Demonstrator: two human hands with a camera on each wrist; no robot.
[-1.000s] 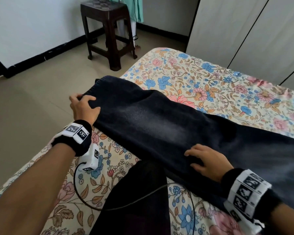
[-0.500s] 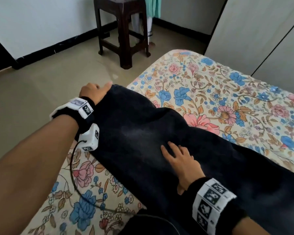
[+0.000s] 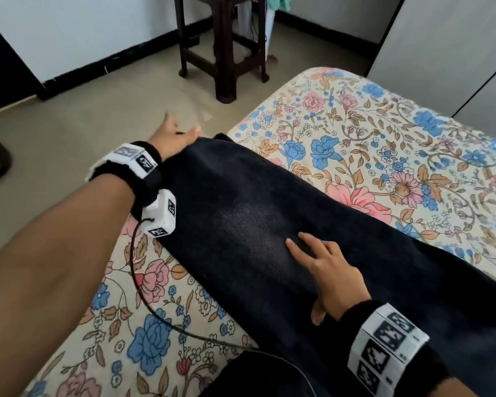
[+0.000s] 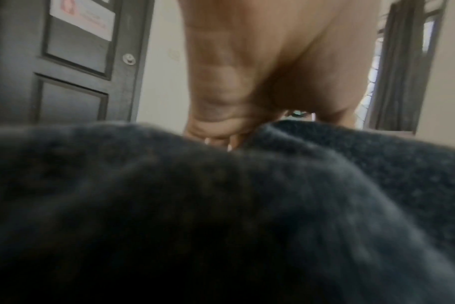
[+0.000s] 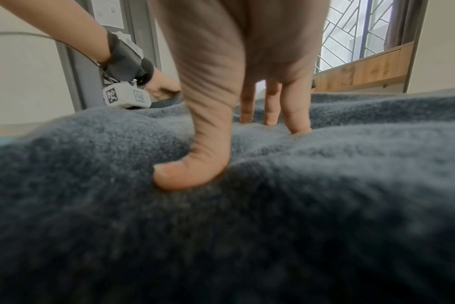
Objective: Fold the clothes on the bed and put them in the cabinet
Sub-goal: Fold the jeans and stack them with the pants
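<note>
Jeans (image 3: 269, 239), dark denim, lie flat across the floral bed (image 3: 384, 156), running from the upper middle of the head frame down to its lower right. Left hand (image 3: 173, 136) sits at the hem end in the upper left, fingers stretched out along the fabric edge, though the blurred left wrist view leaves it unclear whether they pinch it. Right hand (image 3: 331, 270) rests low and centre with fingers (image 5: 298, 115) straight and spread, pressing the cloth, while a dark stool (image 3: 224, 50) stands on the floor at the top
</note>
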